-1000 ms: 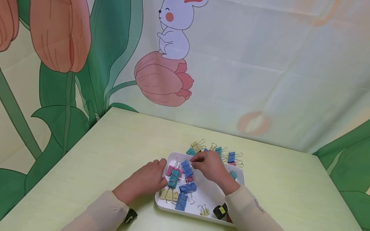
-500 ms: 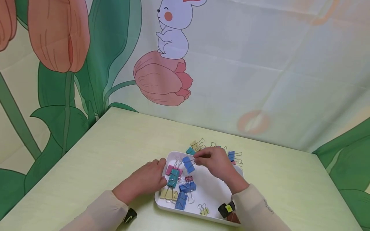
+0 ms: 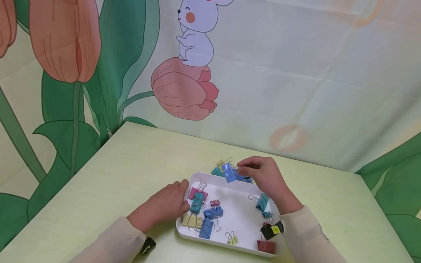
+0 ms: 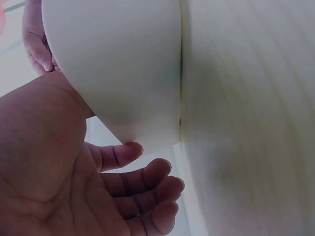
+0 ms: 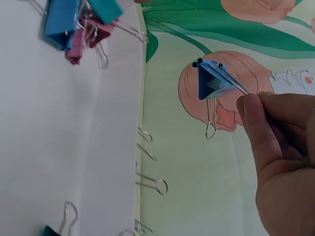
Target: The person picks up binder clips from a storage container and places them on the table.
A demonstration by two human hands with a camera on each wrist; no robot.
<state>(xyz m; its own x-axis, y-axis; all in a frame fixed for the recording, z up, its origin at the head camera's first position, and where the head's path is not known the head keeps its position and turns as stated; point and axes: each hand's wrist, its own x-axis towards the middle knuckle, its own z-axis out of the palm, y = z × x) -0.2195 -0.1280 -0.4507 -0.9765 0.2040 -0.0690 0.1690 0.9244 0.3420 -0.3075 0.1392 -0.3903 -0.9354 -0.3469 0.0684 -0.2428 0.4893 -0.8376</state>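
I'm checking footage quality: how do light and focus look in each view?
Head view: soft light, white tray fairly sharp; left wrist view: left hand shadowed, upper left corner washed out; right wrist view: right hand dim, blue clip readable.

Blue clip (image 3: 229, 172), white tray (image 3: 235, 215)

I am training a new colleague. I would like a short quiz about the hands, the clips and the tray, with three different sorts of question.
1. True or false: the right hand grips a yellow clip by its body.
2. Choose one. The left hand touches:
A) the wall hanging
B) the white tray
C) a red clip
3. Fill in: other clips lie in the tray and on the ____ just beyond its far edge.

Key:
1. False; it pinches a blue clip by a wire handle.
2. B.
3. Table.
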